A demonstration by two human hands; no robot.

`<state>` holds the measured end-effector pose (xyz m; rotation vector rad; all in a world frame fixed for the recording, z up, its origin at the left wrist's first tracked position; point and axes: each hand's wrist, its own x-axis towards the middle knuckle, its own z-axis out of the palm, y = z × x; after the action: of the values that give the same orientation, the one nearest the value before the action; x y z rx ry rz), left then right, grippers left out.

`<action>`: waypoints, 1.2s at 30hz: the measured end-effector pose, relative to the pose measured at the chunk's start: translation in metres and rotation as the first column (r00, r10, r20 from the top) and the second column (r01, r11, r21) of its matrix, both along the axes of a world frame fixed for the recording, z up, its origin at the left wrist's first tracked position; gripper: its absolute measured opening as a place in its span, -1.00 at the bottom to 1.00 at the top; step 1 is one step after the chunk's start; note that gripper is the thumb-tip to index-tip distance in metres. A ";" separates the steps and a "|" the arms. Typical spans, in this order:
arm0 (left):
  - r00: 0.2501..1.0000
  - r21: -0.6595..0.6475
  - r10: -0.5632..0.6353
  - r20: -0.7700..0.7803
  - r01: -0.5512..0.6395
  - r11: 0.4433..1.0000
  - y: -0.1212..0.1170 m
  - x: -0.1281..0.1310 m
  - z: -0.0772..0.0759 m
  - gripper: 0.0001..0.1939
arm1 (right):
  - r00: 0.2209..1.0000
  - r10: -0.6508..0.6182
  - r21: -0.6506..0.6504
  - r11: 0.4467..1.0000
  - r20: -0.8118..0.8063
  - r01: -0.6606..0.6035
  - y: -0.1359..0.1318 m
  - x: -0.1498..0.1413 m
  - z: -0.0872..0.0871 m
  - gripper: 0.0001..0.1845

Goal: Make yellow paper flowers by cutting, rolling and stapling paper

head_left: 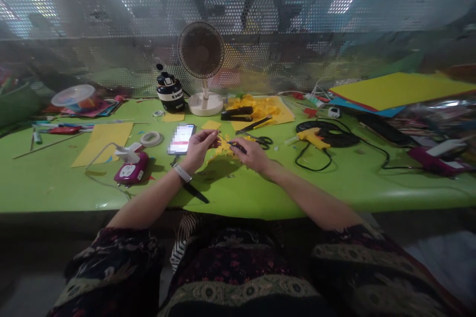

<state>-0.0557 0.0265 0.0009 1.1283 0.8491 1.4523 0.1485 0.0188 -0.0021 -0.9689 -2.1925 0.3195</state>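
Pinching yellow paper (223, 145), the left hand (203, 147) faces the right hand (255, 155), clamped on a dark tool (237, 146).

Yellow pieces (224, 148) lie bunched; dark tool (238, 146) slants.

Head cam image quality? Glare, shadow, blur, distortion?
Head view: dim overall; pale glare on the green table's front edge, which bows, wide-angle style; soft shadow below the left hand and right hand; perforated panel hazy; blocky pixels over part of the phone screen.
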 end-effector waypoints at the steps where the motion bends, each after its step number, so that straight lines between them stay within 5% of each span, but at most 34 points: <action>1: 1.000 -0.003 -0.002 -0.001 0.002 1.000 0.000 0.000 0.000 -0.61 | 1.000 0.002 0.010 1.000 -0.003 -0.002 0.000 0.000 0.000 -0.68; 18: 0.996 -0.013 -0.028 -0.084 0.027 1.000 -0.007 0.007 0.003 -0.52 | 1.000 0.005 0.037 0.999 -0.024 -0.004 -0.005 -0.003 0.001 -0.69; 36: 0.996 0.019 0.021 -0.091 -0.019 1.000 0.000 0.002 -0.007 -0.56 | 0.992 0.059 -0.105 0.992 -0.112 -0.070 -0.008 -0.004 -0.001 -0.63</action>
<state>-0.0536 0.0265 -0.0057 1.2103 0.9140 1.4366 0.1445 0.0106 -0.0030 -0.9179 -2.1282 0.5148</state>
